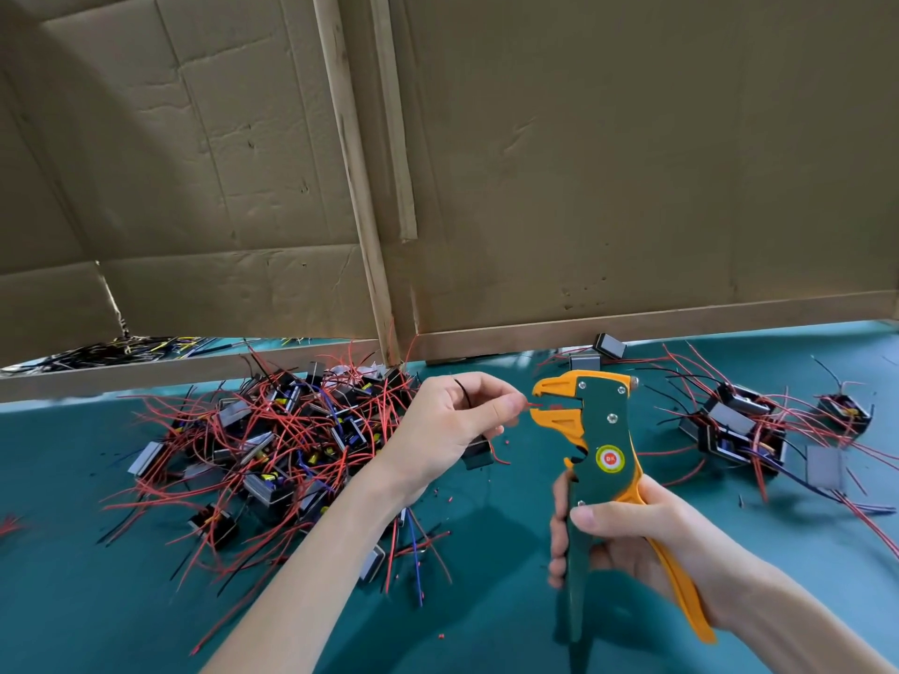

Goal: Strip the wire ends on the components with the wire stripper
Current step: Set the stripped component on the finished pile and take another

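Observation:
My right hand (627,532) grips the green and orange handles of the wire stripper (601,445), held upright with its orange jaws pointing left. My left hand (457,425) pinches a thin red wire (532,406) whose end sits between those jaws. A small black component (476,452) hangs under my left hand, mostly hidden by it. A black wire (462,389) loops over my left fingers. A big pile of components (282,445) with red, black and blue wires lies on the left of the teal table (97,600).
A smaller group of components (744,425) with red wires lies at the right. Two more components (598,352) sit by the cardboard wall (608,187) at the back. Tiny red insulation bits (440,493) dot the mat between my hands.

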`<action>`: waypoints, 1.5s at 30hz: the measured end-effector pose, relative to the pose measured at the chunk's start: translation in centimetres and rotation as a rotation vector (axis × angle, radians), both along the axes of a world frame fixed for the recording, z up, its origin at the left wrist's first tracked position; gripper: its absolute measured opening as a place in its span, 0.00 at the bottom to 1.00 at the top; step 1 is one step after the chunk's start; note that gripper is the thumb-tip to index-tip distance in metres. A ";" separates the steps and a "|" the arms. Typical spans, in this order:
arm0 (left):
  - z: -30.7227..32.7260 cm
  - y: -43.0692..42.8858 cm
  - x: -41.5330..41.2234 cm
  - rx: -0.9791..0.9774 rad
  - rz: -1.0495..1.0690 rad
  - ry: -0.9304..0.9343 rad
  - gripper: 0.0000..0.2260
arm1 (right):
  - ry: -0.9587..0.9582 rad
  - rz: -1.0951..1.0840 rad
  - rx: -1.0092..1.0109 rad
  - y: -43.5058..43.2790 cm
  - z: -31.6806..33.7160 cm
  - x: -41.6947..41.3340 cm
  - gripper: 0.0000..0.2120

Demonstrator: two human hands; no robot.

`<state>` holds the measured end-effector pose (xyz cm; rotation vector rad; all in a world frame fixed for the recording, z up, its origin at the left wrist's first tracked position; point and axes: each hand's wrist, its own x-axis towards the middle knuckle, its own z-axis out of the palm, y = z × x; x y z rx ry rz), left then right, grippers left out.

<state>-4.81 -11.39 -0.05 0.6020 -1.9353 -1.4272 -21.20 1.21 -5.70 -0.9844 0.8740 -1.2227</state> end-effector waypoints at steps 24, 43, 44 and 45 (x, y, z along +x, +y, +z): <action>-2.5 -0.2 -1.3 0.030 0.021 -0.050 0.03 | 0.060 -0.306 0.108 0.4 0.2 1.9 0.09; -5.6 -0.9 -1.0 -0.346 -0.178 -0.444 0.06 | -0.140 -0.391 0.098 -0.3 0.6 -1.6 0.09; -5.5 -1.0 -0.9 -0.296 -0.143 -0.378 0.06 | -0.130 -0.376 0.083 -0.3 0.6 -1.7 0.07; -5.1 -1.1 -0.9 -0.248 -0.103 -0.308 0.07 | -0.113 -0.356 0.066 -0.3 0.7 -1.8 0.06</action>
